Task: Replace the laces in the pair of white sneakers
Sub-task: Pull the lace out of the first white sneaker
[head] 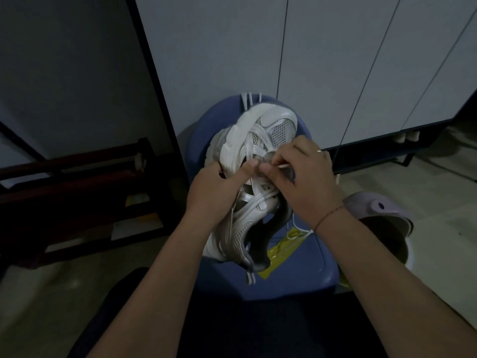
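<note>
Sneaker [258,140] is held over the stool [296,275], toe at 12 o'clock, heel at 6.

Risk: the lace [282,165] could slip from my pinch, because I grip it near its very tip. A hard pull could also twist the sneaker out of my other hand.

Left hand [219,187], at 9 o'clock of the lacing: curled round the sneaker's side, thumb pressed on the lacing.

Right hand [307,177], at 3 o'clock: fingers curled tight, pinching the lace tip.
</note>
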The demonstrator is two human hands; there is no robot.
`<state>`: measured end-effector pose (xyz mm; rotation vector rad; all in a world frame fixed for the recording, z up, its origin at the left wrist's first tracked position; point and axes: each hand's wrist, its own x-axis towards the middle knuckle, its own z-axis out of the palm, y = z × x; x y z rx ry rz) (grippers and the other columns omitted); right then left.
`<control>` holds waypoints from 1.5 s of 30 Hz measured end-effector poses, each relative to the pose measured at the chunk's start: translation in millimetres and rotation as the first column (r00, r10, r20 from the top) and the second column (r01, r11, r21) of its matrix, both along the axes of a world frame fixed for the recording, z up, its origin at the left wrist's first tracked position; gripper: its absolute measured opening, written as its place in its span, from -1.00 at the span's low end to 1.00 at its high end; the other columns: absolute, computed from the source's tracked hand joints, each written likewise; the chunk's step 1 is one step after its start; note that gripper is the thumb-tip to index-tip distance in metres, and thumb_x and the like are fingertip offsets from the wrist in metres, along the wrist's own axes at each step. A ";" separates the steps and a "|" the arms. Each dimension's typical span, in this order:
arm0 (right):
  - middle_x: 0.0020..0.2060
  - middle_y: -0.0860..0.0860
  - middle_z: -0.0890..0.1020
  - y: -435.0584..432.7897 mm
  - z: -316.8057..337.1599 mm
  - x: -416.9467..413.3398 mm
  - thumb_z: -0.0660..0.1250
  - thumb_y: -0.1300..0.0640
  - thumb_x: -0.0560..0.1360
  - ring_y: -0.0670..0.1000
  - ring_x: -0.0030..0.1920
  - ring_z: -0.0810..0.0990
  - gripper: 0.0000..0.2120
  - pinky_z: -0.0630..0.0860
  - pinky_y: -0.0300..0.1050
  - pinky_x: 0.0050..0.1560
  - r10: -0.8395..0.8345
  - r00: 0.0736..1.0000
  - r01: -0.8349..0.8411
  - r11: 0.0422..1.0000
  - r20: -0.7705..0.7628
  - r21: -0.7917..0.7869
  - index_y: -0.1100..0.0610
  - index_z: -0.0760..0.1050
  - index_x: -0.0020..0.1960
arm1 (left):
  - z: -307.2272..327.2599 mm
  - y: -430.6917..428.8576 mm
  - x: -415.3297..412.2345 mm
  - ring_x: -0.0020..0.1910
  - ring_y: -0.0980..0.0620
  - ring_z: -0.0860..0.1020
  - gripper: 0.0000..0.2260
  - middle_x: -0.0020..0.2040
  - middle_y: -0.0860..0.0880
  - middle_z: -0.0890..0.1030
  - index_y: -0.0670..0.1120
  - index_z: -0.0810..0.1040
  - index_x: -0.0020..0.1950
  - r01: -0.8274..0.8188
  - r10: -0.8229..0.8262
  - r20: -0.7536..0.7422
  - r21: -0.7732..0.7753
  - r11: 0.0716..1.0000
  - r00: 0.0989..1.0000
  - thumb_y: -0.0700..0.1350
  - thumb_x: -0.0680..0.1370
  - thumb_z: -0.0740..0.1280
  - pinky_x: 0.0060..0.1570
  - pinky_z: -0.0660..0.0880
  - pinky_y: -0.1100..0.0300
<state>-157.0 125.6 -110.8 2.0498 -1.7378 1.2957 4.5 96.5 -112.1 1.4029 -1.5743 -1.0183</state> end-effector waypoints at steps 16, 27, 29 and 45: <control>-0.16 0.03 0.46 -0.7 -0.1 -16.4 0.27 0.02 0.52 -0.15 -0.18 0.43 -0.88 0.36 -0.36 -0.09 0.047 0.934 -0.085 0.992 0.354 0.091 0.05 0.44 -0.15 | 0.2 -2.9 3.9 -0.12 0.08 0.66 -0.52 -0.16 0.06 0.70 -0.05 0.66 -0.07 -0.006 0.006 -0.009 0.025 1.000 1.000 0.35 0.33 0.45 0.02 0.60 0.02; -0.28 0.01 0.38 -5.5 -1.4 -18.8 0.27 -0.02 0.50 -0.04 -0.25 0.35 -0.75 0.28 -0.38 -0.20 0.005 0.943 0.008 0.999 0.333 -0.038 0.09 0.37 -0.28 | -1.1 -7.2 10.4 -0.08 0.12 0.66 -0.56 -0.12 0.11 0.71 -0.01 0.67 0.00 -0.013 0.015 -0.039 0.059 0.998 0.999 0.32 0.37 0.44 0.11 0.58 -0.01; -0.31 0.02 0.36 -4.8 0.5 -36.1 0.26 0.01 0.51 -0.03 -0.26 0.33 -0.73 0.23 -0.38 -0.27 -0.107 0.890 0.130 0.991 0.443 -0.024 0.12 0.33 -0.28 | -1.9 -10.8 14.4 -0.07 0.14 0.66 -0.56 -0.12 0.13 0.71 0.01 0.67 0.00 -0.036 0.039 -0.048 0.058 0.998 0.998 0.33 0.36 0.44 0.12 0.58 0.01; -0.19 0.07 0.47 -7.3 -7.9 3.1 0.24 -0.05 0.49 0.15 -0.14 0.48 -0.73 0.41 0.08 -0.14 0.006 0.995 -0.002 0.999 0.098 -0.039 0.14 0.51 -0.22 | 0.3 -5.2 7.6 -0.16 0.14 0.63 -0.62 -0.20 0.11 0.67 -0.03 0.62 -0.12 -0.011 0.011 0.017 0.010 1.000 1.000 0.29 0.40 0.42 -0.08 0.55 0.15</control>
